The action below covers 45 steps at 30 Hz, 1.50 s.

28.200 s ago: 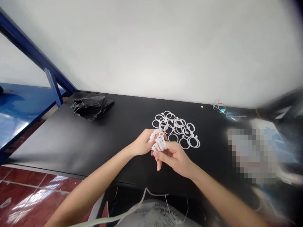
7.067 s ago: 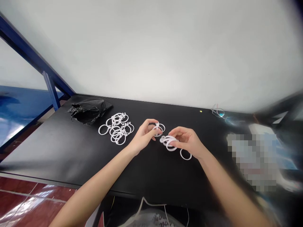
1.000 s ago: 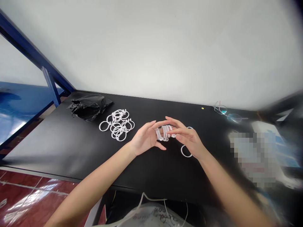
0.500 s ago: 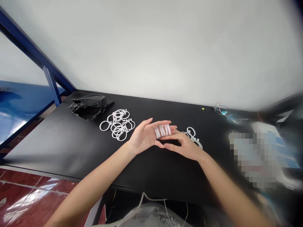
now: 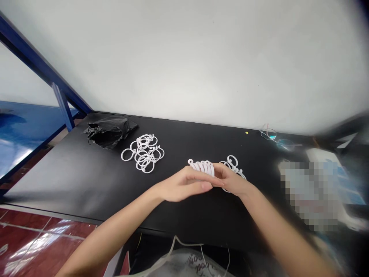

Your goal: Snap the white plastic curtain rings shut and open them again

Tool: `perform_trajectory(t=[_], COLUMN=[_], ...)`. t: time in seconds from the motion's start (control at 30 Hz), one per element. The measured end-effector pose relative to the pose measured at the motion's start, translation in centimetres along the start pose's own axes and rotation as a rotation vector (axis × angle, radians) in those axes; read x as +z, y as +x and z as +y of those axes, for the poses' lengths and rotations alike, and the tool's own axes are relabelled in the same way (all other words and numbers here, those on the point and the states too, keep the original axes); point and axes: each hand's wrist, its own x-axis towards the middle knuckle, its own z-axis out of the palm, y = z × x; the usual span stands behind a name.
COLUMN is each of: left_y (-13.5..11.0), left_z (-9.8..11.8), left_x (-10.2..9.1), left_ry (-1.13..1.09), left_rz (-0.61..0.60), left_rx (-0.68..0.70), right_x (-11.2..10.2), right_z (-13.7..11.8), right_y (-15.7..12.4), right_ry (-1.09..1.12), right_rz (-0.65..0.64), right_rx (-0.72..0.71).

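Note:
Several white curtain rings (image 5: 203,168) stand side by side in a row across the fingers of my left hand (image 5: 181,186). This hand is turned back-up, its thumb pointing right below the rings. My right hand (image 5: 232,181) meets it from the right, against the end of the row. Most of the right fingers are hidden behind the rings and the left hand. A tangled pile of similar white rings (image 5: 144,154) lies on the black table (image 5: 95,181) to the left. A smaller group of rings (image 5: 232,161) lies just beyond my right hand and is partly covered by it.
A torn black plastic bag (image 5: 111,130) lies at the back left. Eyeglasses (image 5: 268,134) rest near the wall at the back right. A blurred white and blue package (image 5: 331,173) is on the right. A blue metal frame (image 5: 62,105) rises at the left edge.
My left hand has rolled from palm up to back up, so the rings' knobbed side now shows on top. My right fingers have slipped behind the rings. The piles have not moved.

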Motion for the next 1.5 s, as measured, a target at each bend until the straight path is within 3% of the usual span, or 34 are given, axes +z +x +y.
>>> perform_trajectory(t=[0.1, 0.2, 0.33, 0.53, 0.67, 0.93, 1.07, 1.17, 1.3, 1.5], left_y=[-0.1, -0.1, 0.0, 0.2, 0.2, 0.4, 0.4, 0.4, 0.4, 0.1], left_z=[0.3, 0.4, 0.1, -0.8, -1.1, -1.8, -2.1, -2.4, -2.5, -2.3], left_x=[1.1, 1.5, 1.1, 1.3, 1.3, 0.3, -0.2, -0.6, -1.0, -1.2], left_ry=[0.169, 0.222, 0.303, 0.364, 0.269, -0.216, -0.430, -0.590, -0.648, -0.550], left_rz=[0.080, 0.086, 0.093, 0.112, 0.131, 0.170, 0.123, 0.040, -0.051, -0.022], left_rx=[0.083, 0.142, 0.174, 0.176, 0.113, -0.026, -0.035, -0.055, -0.113, -0.110], right_x=[-0.3, -0.5, -0.1, 0.8, 0.9, 0.7, -0.5, -0.7, 0.4, 1.5], right_z=[0.3, 0.2, -0.5, -0.8, -0.7, -0.3, 0.1, 0.2, 0.6, 0.5], right_y=[-0.1, -0.1, 0.3, 0.3, 0.1, 0.2, 0.2, 0.1, 0.3, 0.2], right_ry=[0.135, 0.203, 0.251, 0.342, 0.346, 0.354, 0.373, 0.353, 0.469, 0.494], right_rz=[-0.095, -0.137, -0.120, -0.018, -0.020, -0.044, -0.151, -0.139, -0.154, -0.067], right_rx=[0.002, -0.024, -0.083, -0.011, -0.022, -0.018, -0.016, 0.000, 0.063, 0.168])
